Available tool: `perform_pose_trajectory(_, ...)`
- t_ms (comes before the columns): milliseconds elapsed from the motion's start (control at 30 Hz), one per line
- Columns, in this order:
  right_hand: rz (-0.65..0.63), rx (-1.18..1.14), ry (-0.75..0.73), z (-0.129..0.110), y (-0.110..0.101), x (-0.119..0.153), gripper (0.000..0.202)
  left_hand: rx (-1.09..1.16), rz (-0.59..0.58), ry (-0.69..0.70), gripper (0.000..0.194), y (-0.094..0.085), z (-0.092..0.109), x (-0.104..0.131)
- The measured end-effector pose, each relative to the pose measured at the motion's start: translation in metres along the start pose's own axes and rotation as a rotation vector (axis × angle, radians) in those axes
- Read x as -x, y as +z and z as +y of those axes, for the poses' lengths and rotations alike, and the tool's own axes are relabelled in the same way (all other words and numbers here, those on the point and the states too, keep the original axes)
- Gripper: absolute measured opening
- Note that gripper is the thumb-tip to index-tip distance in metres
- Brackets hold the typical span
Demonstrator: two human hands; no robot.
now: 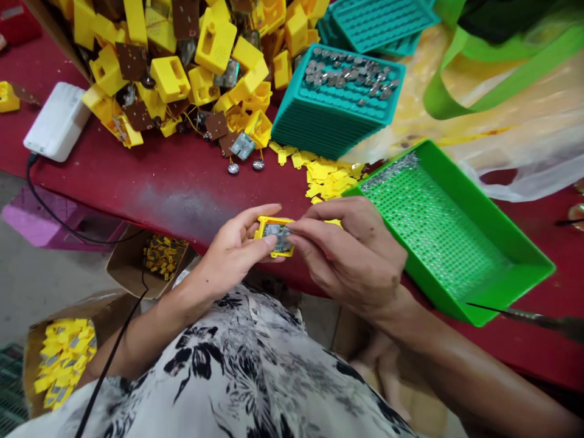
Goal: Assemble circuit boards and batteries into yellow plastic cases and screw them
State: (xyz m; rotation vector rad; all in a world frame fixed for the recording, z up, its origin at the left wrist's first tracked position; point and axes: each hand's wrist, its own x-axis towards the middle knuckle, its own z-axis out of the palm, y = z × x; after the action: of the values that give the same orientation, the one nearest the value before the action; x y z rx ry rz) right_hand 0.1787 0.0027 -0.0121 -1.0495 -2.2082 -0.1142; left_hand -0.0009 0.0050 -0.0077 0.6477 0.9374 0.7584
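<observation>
near the center of the frame, your left hand grips the yellow casing, its open side showing a circuit board; your right hand pinches its fingertips together over it. the green basket sits right of center.

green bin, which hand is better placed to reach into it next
Probably the right hand: it is nearer the green bin, and only its fingertips are at the yellow case. The left hand is farther off and grips the case.
</observation>
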Motion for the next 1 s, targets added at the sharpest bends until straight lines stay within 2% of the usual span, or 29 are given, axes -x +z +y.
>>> perform_pose_trajectory(133,-0.005,0.016,-0.007,0.000,-0.002,0.002,0.017,-0.021,0.016,0.009,0.044,-0.001,-0.002,-0.001)
perform_pose_trajectory(267,-0.015,-0.003,0.009,-0.003,-0.005,0.002,0.017,0.000,-0.036,-0.029,0.047,-0.005,-0.003,-0.002)
perform_pose_trajectory(500,-0.068,-0.058,0.121,-0.005,-0.004,0.004,0.006,-0.070,-0.020,0.014,0.046,-0.001,-0.005,-0.001)
perform_pose_trajectory(667,-0.050,-0.040,0.092,-0.006,-0.006,0.003,0.004,-0.092,0.004,-0.004,0.047,0.003,-0.002,0.002)
perform_pose_trajectory(800,-0.034,-0.029,0.062,-0.007,-0.005,0.002,0.012,-0.101,-0.035,-0.046,0.047,0.002,-0.003,0.001)
perform_pose_trajectory(933,-0.043,-0.015,0.076,-0.008,-0.004,0.001,0.010,-0.080,-0.060,-0.049,0.047,-0.002,-0.006,-0.005)
perform_pose_trajectory(1000,-0.030,0.011,0.107,-0.008,-0.011,0.004,0.007,-0.036,-0.068,-0.039,0.046,-0.004,-0.006,-0.011)
